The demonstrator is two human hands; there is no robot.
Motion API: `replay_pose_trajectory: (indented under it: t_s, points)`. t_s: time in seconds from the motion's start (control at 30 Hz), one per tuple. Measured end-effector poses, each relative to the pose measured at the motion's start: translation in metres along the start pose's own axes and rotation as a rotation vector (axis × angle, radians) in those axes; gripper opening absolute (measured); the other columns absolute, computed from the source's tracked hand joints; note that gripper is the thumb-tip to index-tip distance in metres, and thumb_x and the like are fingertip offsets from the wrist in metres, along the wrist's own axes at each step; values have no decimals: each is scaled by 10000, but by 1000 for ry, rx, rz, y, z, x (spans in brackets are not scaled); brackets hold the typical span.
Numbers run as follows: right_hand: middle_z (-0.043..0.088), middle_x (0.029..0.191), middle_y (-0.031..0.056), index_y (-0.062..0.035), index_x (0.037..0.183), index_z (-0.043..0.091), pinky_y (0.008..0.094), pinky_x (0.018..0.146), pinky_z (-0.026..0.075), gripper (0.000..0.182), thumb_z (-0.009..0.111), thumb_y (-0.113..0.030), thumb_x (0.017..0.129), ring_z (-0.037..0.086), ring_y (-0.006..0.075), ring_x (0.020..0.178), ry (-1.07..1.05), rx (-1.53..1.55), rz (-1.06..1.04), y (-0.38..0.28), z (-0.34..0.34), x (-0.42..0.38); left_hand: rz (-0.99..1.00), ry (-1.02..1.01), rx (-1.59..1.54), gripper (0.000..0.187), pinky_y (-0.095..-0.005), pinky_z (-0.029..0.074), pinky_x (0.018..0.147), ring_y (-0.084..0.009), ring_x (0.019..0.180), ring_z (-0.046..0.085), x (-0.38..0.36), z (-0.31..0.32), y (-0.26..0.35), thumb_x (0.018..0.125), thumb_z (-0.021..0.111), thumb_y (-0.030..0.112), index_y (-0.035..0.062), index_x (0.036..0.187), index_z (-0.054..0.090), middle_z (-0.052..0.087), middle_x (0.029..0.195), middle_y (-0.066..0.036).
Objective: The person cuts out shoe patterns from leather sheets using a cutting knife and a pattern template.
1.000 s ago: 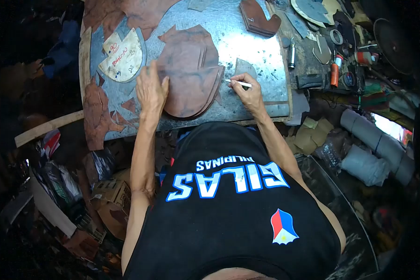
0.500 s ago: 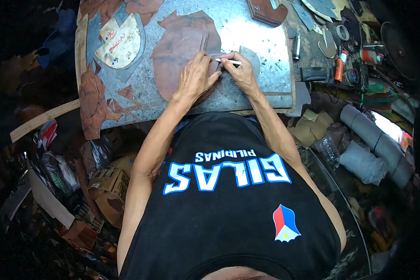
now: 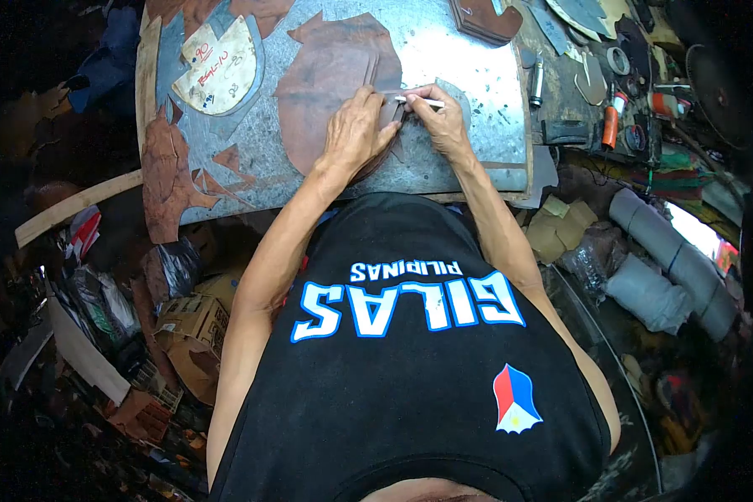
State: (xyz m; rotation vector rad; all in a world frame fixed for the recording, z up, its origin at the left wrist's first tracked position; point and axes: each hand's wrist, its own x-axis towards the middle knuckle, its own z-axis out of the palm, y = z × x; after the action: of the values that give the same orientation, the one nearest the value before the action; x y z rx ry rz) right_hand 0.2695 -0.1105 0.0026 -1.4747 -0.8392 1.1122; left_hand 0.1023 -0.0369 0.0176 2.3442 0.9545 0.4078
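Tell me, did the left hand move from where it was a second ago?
Yes. The left hand slid right across the brown leather sheet, away from the cream paper pattern, toward the right hand.

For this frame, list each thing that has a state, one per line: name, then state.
Left hand: pressed flat on the brown leather piece.
Right hand: grip closed on the white marker, tip at the leather's edge.
White marker: held, lying nearly level.
Brown leather piece: flat on the metal-topped table, partly under the left hand.
Cardboard pattern: lying flat, untouched.
Stack of leather cut-outs: piled at the far edge.
Metal-topped table: scratched.
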Motion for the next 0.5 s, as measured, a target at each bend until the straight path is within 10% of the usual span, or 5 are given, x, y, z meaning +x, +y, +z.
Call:
replay_pose_trajectory:
  t_s: [0.5]
  points:
    - [618,778,-7,-21,930,665,238,634,443,170,633,-188,913,525,69,710,-58,-145,12,11,1,2,-9,17,20,413,-407,536,770,-339,921,640,0,1,2,759,761,231,-8,1061,613,600,1090,-142]
